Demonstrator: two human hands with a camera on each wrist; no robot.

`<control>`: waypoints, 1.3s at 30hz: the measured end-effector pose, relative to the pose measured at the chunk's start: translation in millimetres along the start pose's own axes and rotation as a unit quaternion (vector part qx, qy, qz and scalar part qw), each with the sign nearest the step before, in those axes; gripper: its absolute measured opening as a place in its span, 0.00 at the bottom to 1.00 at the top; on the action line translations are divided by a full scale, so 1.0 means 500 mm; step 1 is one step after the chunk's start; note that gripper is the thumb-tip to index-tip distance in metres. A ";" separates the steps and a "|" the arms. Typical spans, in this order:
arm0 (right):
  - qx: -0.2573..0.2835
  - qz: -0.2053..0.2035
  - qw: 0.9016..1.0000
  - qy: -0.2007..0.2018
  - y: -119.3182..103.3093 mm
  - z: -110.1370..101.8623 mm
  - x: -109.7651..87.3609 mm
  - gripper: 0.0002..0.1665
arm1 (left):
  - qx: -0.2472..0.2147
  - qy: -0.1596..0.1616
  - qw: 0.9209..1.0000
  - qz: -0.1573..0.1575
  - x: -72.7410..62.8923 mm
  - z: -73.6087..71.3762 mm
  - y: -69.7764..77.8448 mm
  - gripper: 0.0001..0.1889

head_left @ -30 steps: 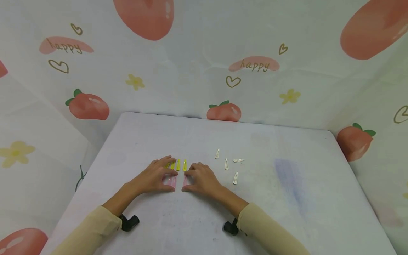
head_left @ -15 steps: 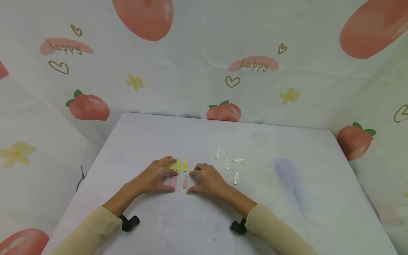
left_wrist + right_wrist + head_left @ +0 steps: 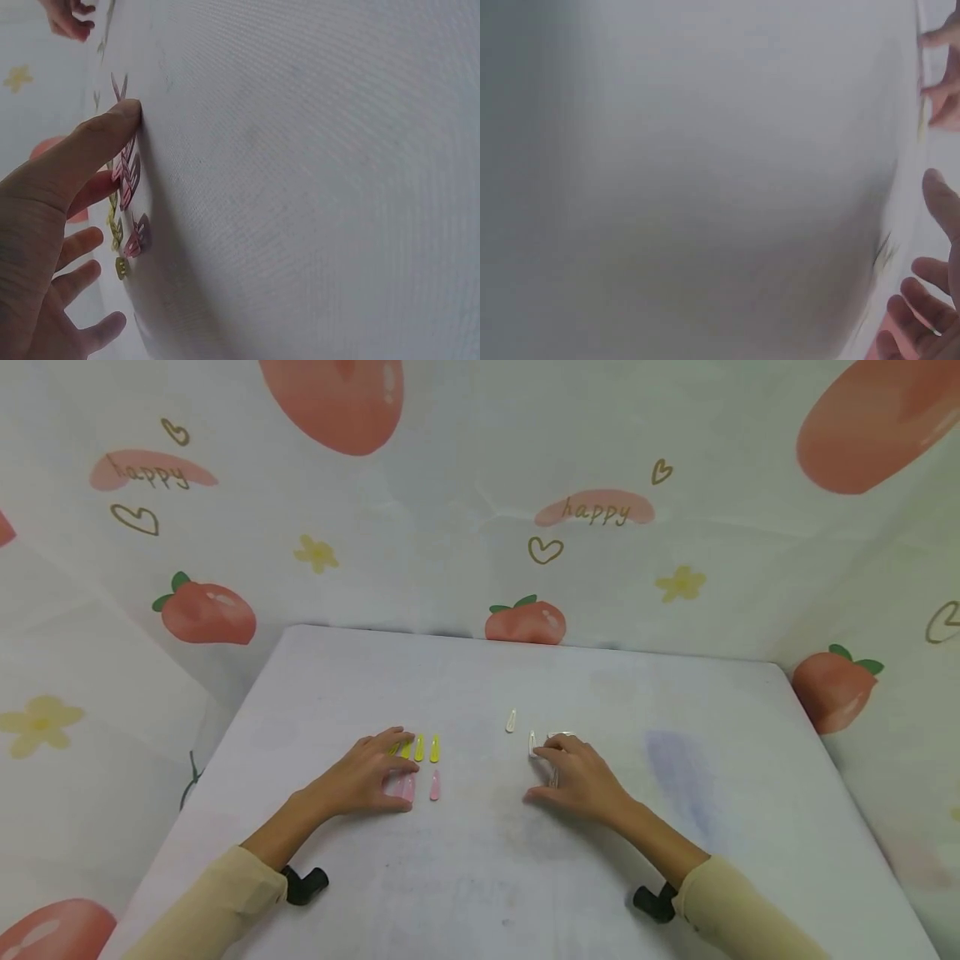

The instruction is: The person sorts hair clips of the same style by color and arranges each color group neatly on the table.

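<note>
My left hand (image 3: 369,774) lies over the left group of snap hair clips, its thumb and fingers spread. Pink hair clips (image 3: 408,787) show between its thumb and index finger, and yellow hair clips (image 3: 419,748) stand in a row beyond them, partly under the fingers. In the left wrist view the thumb comes down beside the pink clips (image 3: 129,180). One pink clip (image 3: 435,785) lies just right of that hand. My right hand (image 3: 581,781) hovers over the white hair clips with fingers apart, hiding part of a white clip (image 3: 554,776) between thumb and fingers.
More white clips lie by the right hand: one white clip (image 3: 512,721) farther back, another white clip (image 3: 532,744) at its fingertips. All rests on a white table (image 3: 465,877), with a fruit-patterned cloth (image 3: 442,527) behind and at the sides.
My right hand has drawn away from the single pink clip and moved right to the white clips, leaving that pink clip on the table. The left hand has stayed put.
</note>
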State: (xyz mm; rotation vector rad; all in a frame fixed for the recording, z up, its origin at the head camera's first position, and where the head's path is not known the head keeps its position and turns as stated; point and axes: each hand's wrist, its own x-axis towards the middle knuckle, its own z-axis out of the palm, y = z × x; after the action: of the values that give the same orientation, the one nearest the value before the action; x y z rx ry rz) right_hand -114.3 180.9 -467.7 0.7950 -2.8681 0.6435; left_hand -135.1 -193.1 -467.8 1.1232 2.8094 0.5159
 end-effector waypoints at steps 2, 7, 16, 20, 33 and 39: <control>0.003 0.011 1.000 0.011 0.017 -0.005 -0.012 0.41 | -0.002 0.001 1.000 0.000 -0.001 -0.001 0.000 0.25; 0.014 0.026 0.999 0.016 0.045 -0.003 -0.034 0.37 | 0.000 0.001 1.000 0.005 0.000 -0.003 0.001 0.25; 0.026 0.013 0.999 0.031 0.056 0.007 -0.051 0.35 | 0.006 0.005 1.000 0.013 0.002 -0.004 0.002 0.25; 0.025 0.014 0.999 0.029 0.056 0.008 -0.050 0.33 | 0.009 0.002 1.000 0.010 0.001 -0.004 0.004 0.25; 0.060 0.009 0.997 0.043 0.079 0.010 -0.051 0.28 | 0.010 -0.004 1.000 0.011 0.002 -0.007 0.011 0.25; 0.094 0.038 0.995 0.026 0.085 0.009 -0.047 0.29 | 0.020 -0.003 1.000 0.012 0.006 -0.009 0.014 0.25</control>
State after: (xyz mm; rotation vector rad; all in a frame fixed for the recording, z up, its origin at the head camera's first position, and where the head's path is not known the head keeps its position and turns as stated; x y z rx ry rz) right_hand -115.9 222.8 -492.1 0.6824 -2.8329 0.9399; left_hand -133.6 -187.5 -461.1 1.1658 2.8165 0.4600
